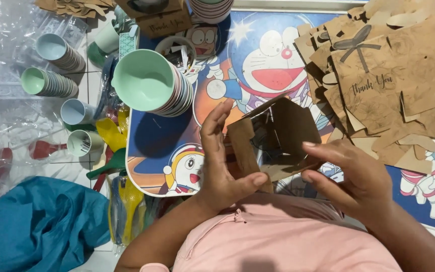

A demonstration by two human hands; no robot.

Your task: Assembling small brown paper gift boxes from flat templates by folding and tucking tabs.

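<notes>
Between both hands, brown cardboard box (273, 138), half-folded

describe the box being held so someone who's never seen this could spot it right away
Start at the low cartoon-printed table in the middle of the view, then look just above the pink shirt. There the left hand and right hand hold a brown kraft-paper box. Unlike the flat brown box blanks piled on the right, it is opened up into a hollow shape.

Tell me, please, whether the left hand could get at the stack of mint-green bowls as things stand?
Probably yes, once it lets go: the left hand is busy holding the brown cardboard box, but the stack of bowls lies just beyond it with nothing between.
</notes>
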